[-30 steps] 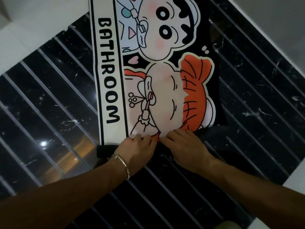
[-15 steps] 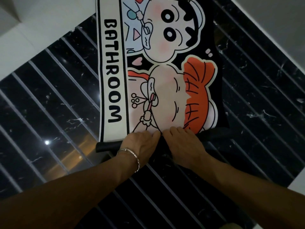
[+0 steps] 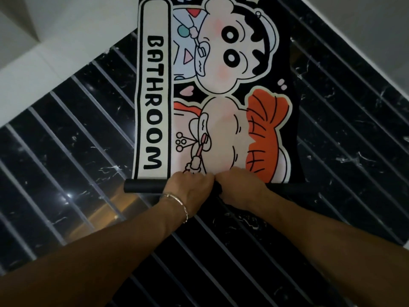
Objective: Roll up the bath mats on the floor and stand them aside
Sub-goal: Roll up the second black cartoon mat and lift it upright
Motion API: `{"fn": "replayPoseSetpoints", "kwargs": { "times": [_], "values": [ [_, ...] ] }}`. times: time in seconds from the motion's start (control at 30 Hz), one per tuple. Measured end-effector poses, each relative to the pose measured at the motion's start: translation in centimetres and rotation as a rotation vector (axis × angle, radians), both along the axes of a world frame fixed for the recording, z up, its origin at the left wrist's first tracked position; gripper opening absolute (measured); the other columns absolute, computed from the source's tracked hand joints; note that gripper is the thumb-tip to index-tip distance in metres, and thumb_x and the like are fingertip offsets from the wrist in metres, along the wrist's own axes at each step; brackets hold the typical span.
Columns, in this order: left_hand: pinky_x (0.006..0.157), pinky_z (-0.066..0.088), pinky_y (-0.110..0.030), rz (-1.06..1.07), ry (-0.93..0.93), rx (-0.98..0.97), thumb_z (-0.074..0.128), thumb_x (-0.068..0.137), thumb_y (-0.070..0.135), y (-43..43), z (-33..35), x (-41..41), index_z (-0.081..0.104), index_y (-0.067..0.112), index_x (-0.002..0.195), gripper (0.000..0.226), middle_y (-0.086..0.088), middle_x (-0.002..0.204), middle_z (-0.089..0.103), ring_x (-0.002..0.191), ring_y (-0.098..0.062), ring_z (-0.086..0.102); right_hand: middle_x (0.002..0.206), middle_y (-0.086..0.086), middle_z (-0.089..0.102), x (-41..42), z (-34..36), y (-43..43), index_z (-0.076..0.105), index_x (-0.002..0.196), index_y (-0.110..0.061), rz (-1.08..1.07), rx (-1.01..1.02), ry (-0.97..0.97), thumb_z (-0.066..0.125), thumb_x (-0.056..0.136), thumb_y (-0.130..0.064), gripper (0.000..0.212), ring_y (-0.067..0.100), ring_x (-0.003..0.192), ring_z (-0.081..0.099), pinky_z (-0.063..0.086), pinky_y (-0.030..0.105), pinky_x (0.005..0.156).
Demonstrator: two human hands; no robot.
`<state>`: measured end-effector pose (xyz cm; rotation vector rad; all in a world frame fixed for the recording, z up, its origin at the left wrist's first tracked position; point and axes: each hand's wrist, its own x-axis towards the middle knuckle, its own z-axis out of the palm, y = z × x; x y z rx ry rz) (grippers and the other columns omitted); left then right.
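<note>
Lying flat on the floor (image 3: 66, 151), the mat (image 3: 223, 129) runs away from the person in the head view. Its near end is turned up into a thin black roll (image 3: 143, 188) that lies across the mat's width. The left hand (image 3: 190, 189) and right hand (image 3: 241, 191) sit side by side at the middle of the roll, touching each other. Their fingers are curled over it, gripping it. A thin bracelet (image 3: 179, 202) circles the left wrist.

Along the mat's left edge a cream strip (image 3: 152, 23) carries the word "BATHROOM" in black capitals, running from the far end to the near end. Beside it a cartoon child (image 3: 228, 56) holds a toothbrush at the mouth, and a second figure (image 3: 263, 134) in orange lies nearer the roll. The floor is black marbled tile with pale parallel lines. A white ledge (image 3: 33, 67) borders it at the upper left.
</note>
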<state>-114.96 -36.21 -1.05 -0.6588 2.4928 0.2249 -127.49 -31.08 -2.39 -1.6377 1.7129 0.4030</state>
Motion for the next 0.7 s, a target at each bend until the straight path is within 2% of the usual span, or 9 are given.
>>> {"fn": "replayPoseSetpoints", "kwargs": {
  "times": [0.1,0.17,0.2,0.27,0.33,0.4,0.6,0.7],
  "values": [
    [0.071,0.036,-0.029,-0.013,-0.054,-0.008,0.037,0.099,0.017,-1.1,0.0,-0.3,0.055,0.016,0.116,0.024,-0.002,0.113,0.063,0.102,-0.025,0.063,0.099,0.007,0.061,0.6,0.4,1.0,0.054,0.106,-0.012,0.028,-0.204,0.085,0.059,0.088,-0.021,0.021,0.028,0.089,0.059,0.032,0.031,0.060],
    [0.069,0.036,-0.030,-0.005,-0.054,-0.012,0.040,0.098,0.017,-1.6,0.1,-0.4,0.058,0.016,0.114,0.023,-0.003,0.112,0.063,0.101,-0.025,0.064,0.085,0.008,0.061,0.5,0.4,1.4,0.056,0.092,-0.010,0.035,-0.298,0.123,0.076,0.072,-0.020,0.030,0.029,0.075,0.059,0.026,0.030,0.054],
    [0.069,0.036,-0.030,-0.005,-0.045,-0.008,0.042,0.098,0.018,-1.7,0.1,-0.3,0.056,0.016,0.114,0.022,-0.003,0.111,0.063,0.099,-0.026,0.064,0.082,0.009,0.061,0.4,0.4,1.4,0.054,0.088,-0.011,0.033,-0.317,0.132,0.077,0.071,-0.019,0.030,0.029,0.071,0.058,0.023,0.028,0.052],
    [0.067,0.035,-0.031,-0.012,-0.009,0.006,0.046,0.096,0.019,-1.4,0.1,-0.1,0.047,0.016,0.119,0.024,-0.003,0.112,0.061,0.099,-0.026,0.063,0.094,0.009,0.061,0.1,0.5,1.3,0.047,0.090,-0.015,-0.005,-0.239,0.074,0.061,0.087,-0.021,0.016,0.027,0.077,0.057,0.024,0.028,0.051],
    [0.067,0.033,-0.032,-0.033,0.037,0.007,0.049,0.093,0.019,-1.0,-0.3,0.2,0.038,0.015,0.124,0.032,-0.004,0.117,0.056,0.104,-0.026,0.059,0.101,0.009,0.062,-0.1,0.0,1.0,0.052,0.097,-0.015,-0.027,-0.142,0.030,0.050,0.093,-0.023,0.009,0.027,0.087,0.059,0.033,0.029,0.058],
    [0.067,0.032,-0.031,-0.041,0.028,0.016,0.046,0.094,0.017,-1.0,-0.5,0.3,0.039,0.013,0.123,0.030,-0.004,0.118,0.056,0.105,-0.026,0.058,0.103,0.010,0.063,-0.2,-0.3,0.7,0.056,0.104,-0.012,-0.040,-0.126,0.024,0.049,0.094,-0.022,0.016,0.027,0.091,0.060,0.035,0.029,0.062],
    [0.074,0.043,-0.032,-0.021,-0.039,-0.007,0.044,0.097,0.017,-2.2,-0.5,-0.4,0.056,0.014,0.115,0.022,-0.006,0.110,0.063,0.099,-0.026,0.064,0.105,0.006,0.059,-0.1,0.3,1.0,0.049,0.108,-0.014,0.004,-0.259,0.127,0.054,0.090,-0.020,0.020,0.027,0.098,0.055,0.028,0.031,0.067],
    [0.068,0.039,-0.032,-0.004,0.005,0.015,0.051,0.094,0.022,-1.9,-0.4,-0.2,0.044,0.016,0.121,0.029,-0.004,0.114,0.059,0.099,-0.026,0.063,0.100,0.006,0.063,-0.5,0.2,0.2,0.054,0.100,-0.016,-0.032,-0.123,0.043,0.052,0.091,-0.021,0.010,0.025,0.087,0.058,0.032,0.030,0.060]
  ]
}}
